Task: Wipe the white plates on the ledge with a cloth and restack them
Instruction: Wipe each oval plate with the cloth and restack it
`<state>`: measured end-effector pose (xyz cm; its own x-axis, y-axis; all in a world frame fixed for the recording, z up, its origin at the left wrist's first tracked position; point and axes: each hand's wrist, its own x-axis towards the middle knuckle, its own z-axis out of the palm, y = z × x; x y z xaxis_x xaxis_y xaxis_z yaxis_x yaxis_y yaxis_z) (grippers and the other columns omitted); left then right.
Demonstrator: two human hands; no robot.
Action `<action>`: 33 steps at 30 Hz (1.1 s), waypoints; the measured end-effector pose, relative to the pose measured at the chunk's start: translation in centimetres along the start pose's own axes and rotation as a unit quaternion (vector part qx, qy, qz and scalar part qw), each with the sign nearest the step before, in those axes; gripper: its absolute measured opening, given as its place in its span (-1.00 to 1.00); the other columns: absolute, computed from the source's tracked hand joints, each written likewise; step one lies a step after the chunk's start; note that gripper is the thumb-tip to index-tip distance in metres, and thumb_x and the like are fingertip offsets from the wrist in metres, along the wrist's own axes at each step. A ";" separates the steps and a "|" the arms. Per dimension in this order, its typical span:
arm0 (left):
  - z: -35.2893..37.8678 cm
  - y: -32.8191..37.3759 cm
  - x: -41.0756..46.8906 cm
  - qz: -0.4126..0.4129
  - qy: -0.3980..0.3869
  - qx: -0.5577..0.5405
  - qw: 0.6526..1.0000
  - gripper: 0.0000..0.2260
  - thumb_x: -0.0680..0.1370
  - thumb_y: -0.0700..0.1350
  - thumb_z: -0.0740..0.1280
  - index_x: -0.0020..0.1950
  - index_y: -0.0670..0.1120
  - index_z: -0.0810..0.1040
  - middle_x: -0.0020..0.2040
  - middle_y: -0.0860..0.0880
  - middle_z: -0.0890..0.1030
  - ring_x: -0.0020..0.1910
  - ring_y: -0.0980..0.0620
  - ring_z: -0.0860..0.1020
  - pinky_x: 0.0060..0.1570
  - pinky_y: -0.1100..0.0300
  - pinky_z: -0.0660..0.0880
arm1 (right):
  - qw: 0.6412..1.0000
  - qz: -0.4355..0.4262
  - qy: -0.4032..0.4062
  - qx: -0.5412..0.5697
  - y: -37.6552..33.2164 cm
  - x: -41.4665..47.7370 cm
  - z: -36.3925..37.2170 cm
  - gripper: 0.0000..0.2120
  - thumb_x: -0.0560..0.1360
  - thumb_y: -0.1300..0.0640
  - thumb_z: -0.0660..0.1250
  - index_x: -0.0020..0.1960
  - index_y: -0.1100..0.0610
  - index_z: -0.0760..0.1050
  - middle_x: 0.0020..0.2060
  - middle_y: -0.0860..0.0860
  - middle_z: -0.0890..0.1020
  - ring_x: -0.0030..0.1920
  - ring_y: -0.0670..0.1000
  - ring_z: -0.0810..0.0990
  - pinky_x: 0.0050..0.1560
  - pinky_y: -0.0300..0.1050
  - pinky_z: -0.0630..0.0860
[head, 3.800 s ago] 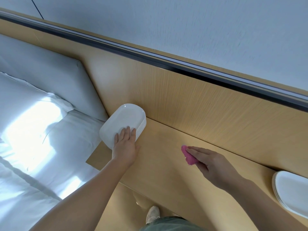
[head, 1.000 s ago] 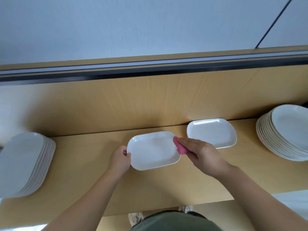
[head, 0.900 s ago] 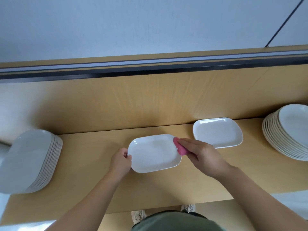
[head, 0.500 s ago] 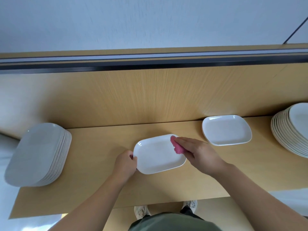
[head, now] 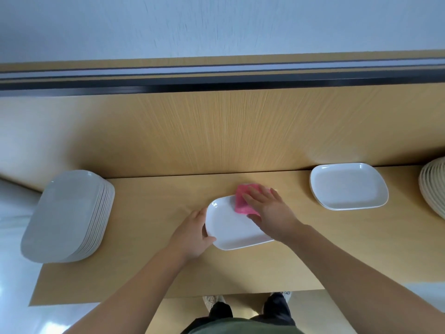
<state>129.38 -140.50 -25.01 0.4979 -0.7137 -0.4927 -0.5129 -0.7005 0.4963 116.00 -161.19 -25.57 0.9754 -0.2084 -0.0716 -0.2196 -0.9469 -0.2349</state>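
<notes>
A white rectangular plate lies flat in the middle of the wooden ledge. My left hand grips its left rim, thumb over the edge. A pink cloth lies on the plate's far right corner, and my right hand presses it down with fingers spread flat. Left of me stands a tall stack of white rectangular plates. To the right, a low stack of the same plates sits by the back panel.
A stack of round cream plates is cut off at the right edge. The wooden back panel rises behind the ledge. The ledge's front edge runs just above my shoes. White bedding shows at the far left.
My right hand has flattened out over the pink cloth, which now lies spread on the plate's far corner. The view has shifted so the stacks sit further right.
</notes>
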 end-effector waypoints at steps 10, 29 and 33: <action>-0.5 -0.6 1.1 0.031 -0.024 0.029 0.999 -0.06 0.39 0.13 0.48 0.59 0.03 -0.03 0.53 0.09 0.16 0.48 0.09 0.17 0.36 0.20 0.25 | 0.998 0.044 -0.043 -0.024 -1.2 -0.4 3.5 -0.34 0.42 0.02 0.43 0.44 0.15 0.32 0.39 0.13 0.46 0.35 0.28 0.44 0.19 0.23 0.47; -0.7 -1.1 1.6 0.030 -0.016 -0.061 0.998 -0.08 0.31 -0.01 0.58 0.55 -0.06 0.17 0.50 0.06 0.27 0.43 0.08 0.28 0.40 0.23 0.22 | 0.989 -0.043 -0.137 0.022 -5.0 1.0 3.8 -0.37 0.50 -0.10 -0.27 0.54 0.07 -0.11 0.53 -0.04 -0.03 0.49 0.14 -0.28 0.47 -0.01 -0.32; -0.8 -1.1 1.6 0.045 -0.008 -0.074 0.996 -0.12 0.31 -0.06 0.58 0.54 0.01 0.21 0.36 0.08 0.40 0.24 0.15 0.37 0.21 0.38 0.27 | 0.984 -0.066 -0.165 0.015 -5.3 1.6 4.0 -0.30 0.42 -0.14 -0.37 0.53 0.02 -0.26 0.52 -0.10 -0.19 0.46 0.06 -0.44 0.47 -0.02 -0.39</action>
<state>131.33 -140.84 -25.74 0.4426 -0.7740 -0.4528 -0.4459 -0.6281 0.6377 118.60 -155.56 -28.28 0.9373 0.0108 -0.3485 -0.0974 -0.9516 -0.2914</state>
